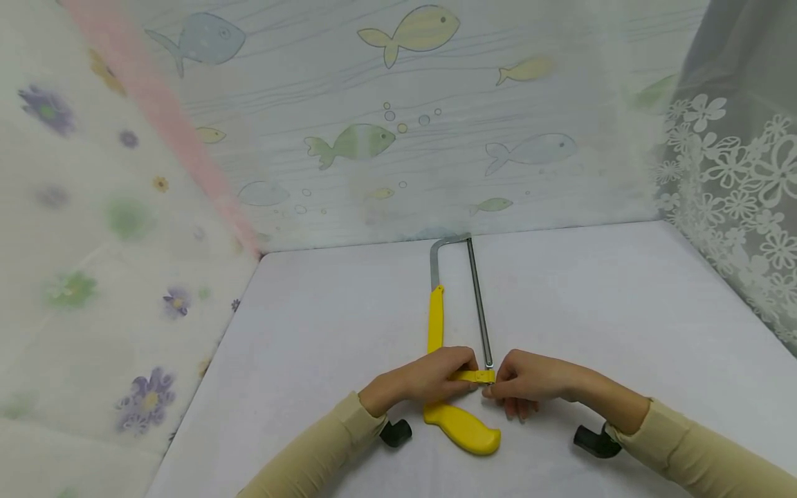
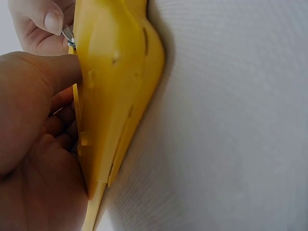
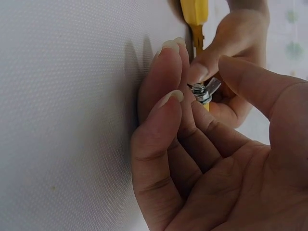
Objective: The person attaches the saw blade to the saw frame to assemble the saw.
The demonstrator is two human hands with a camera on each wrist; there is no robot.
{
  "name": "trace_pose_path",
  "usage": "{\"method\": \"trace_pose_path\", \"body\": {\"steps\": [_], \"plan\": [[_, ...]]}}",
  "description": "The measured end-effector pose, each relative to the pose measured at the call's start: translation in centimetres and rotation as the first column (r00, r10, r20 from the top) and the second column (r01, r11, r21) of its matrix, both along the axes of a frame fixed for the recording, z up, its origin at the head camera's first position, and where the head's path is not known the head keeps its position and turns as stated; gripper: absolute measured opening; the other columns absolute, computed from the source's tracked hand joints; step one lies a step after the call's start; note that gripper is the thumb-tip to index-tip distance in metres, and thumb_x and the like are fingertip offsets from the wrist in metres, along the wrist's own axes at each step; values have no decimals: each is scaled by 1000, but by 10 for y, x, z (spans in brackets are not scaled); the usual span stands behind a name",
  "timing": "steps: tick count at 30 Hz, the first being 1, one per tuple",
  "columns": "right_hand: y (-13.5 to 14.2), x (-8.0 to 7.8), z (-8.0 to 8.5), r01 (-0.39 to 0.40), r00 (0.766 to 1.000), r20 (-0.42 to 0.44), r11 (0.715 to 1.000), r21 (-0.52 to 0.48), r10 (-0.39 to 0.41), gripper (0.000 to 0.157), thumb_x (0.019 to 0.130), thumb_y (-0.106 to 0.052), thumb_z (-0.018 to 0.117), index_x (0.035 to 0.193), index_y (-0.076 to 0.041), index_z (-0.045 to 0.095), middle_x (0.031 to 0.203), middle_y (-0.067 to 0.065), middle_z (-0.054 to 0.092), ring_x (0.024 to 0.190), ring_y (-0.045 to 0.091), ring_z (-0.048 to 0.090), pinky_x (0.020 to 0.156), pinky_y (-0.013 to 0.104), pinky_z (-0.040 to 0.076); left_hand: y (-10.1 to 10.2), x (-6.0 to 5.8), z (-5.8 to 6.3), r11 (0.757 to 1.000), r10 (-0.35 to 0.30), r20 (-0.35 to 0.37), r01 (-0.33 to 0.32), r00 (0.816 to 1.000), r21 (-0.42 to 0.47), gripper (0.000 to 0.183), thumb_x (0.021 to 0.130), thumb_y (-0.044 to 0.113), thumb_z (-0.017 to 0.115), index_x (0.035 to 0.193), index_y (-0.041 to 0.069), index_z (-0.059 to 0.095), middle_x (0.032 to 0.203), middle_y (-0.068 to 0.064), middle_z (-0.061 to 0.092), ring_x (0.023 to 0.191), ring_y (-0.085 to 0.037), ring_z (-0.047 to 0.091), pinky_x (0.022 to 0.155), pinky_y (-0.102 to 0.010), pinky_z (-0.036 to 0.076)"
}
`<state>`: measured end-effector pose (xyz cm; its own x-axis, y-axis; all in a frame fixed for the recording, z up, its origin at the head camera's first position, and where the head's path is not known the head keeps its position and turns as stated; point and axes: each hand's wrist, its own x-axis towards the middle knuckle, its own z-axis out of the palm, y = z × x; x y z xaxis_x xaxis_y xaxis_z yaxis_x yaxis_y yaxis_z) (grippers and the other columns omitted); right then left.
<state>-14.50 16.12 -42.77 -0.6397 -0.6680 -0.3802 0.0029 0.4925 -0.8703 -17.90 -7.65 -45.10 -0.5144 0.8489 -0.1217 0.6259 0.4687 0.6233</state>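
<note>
The white tabletop point(image 1: 299, 311) before you spreads beneath the hacksaw point(image 1: 436, 318), which lies with its yellow handle point(image 1: 467, 430) toward you. Your left hand point(image 1: 436, 373) grips the hacksaw between thumb and fingers. Your right hand point(image 1: 535, 377), fingers bent, is beside the hacksaw's right edge, at its metal wing nut point(image 3: 204, 95); I cannot tell whether those fingers pinch it.
</note>
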Motion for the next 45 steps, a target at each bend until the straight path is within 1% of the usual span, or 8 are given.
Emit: {"method": "trace_pose_path", "body": {"steps": [6, 15, 20, 27, 35, 40, 45], "plan": [[-3, 0, -2, 11, 1000, 0, 1000, 18, -11, 38, 100, -29, 66, 76, -1, 72, 64, 10, 67, 51, 14, 57, 48, 24, 41, -1, -1, -4, 1000, -5, -6, 5, 1000, 9, 9, 103, 18, 63, 109, 12, 59, 98, 7, 58, 83, -3, 50, 76, -14, 44], [-4, 0, -4, 23, 1000, -6, 998, 56, -23, 35, 100, -27, 65, 76, -2, 72, 64, 9, 67, 50, 12, 56, 49, 23, 41, -3, -1, -12, 1000, -5, -1, 5, 1000, 23, 9, 103, 18, 64, 108, 12, 59, 97, 8, 58, 82, -3, 50, 75, -14, 44], [-1, 0, -5, 29, 999, -22, 997, 70, -27, 34, 99, -27, 66, 75, -3, 73, 63, 7, 66, 51, 12, 55, 48, 24, 41, -4, -2, -13, 1000, -4, -6, 4, 1000, 14, 10, 103, 19, 64, 109, 12, 59, 98, 8, 58, 82, -3, 50, 75, -14, 44], [2, -1, -6, 24, 999, -25, 998, 57, -23, 32, 99, -24, 67, 76, -2, 72, 65, 10, 67, 51, 13, 56, 48, 24, 41, -4, -2, -12, 1000, 0, 0, 0, 1000, 9, 11, 103, 19, 65, 109, 12, 59, 98, 8, 59, 82, -3, 50, 75, -14, 44], [4, -2, -8, 11, 999, -41, 999, 43, -10, 27, 98, -17, 66, 76, -1, 69, 63, 6, 64, 52, 14, 54, 48, 24, 41, -5, -4, -13, 1000, -3, -1, 3, 1000, 16, 12, 103, 21, 64, 109, 12, 59, 99, 8, 59, 83, -3, 50, 76, -14, 44], [3, -2, -9, 3, 1000, -26, 1000, 15, -3, 25, 97, -13, 66, 77, 1, 68, 62, 5, 60, 52, 14, 54, 48, 23, 40, -6, -5, -15, 1000, -10, -4, 10, 1000, 20, 11, 103, 21, 64, 108, 13, 59, 99, 8, 59, 83, -3, 50, 75, -14, 44], [0, -1, -8, -1, 1000, -15, 1000, 4, 1, 22, 96, -12, 67, 79, 1, 70, 62, 5, 62, 52, 13, 55, 49, 22, 41, -6, -5, -15, 1000, -13, -12, 14, 1000, 21, 11, 103, 21, 64, 108, 12, 59, 98, 8, 59, 83, -4, 50, 75, -14, 43]]}}
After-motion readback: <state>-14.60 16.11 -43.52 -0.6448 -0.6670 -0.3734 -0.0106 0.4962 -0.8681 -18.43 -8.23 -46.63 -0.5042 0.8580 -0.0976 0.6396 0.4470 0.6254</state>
